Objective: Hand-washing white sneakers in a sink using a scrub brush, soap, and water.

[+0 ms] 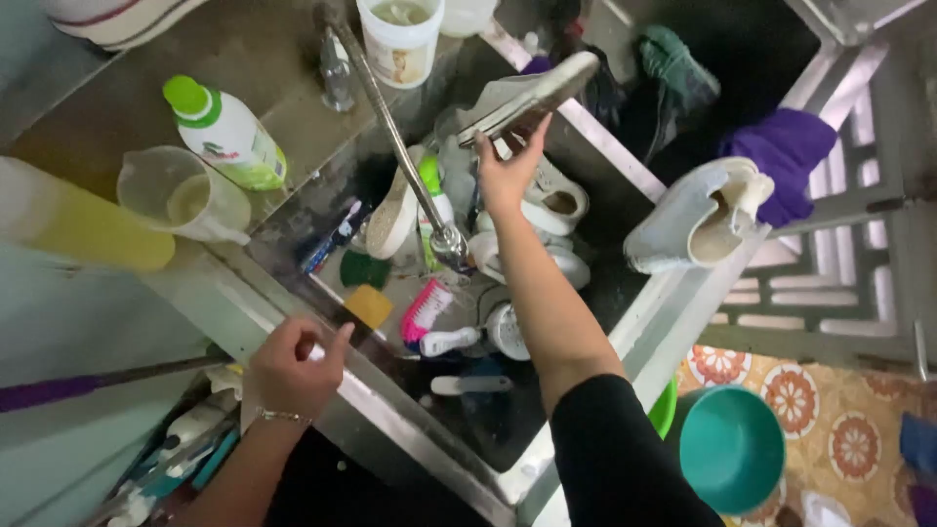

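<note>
A grey-white shoe (528,98) is held up, sole outward, by the right hand (508,171), fingers clamped on its edge, arm stretched over the steel sink (625,322). The left hand (293,369) is curled shut on the sink's near rim. A pink brush (427,308) lies below.

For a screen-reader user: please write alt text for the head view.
Seen from above, a person's right hand holds a white shoe over a steel sink containing more shoes and a pink brush; the left hand rests on the sink's near rim.
</note>
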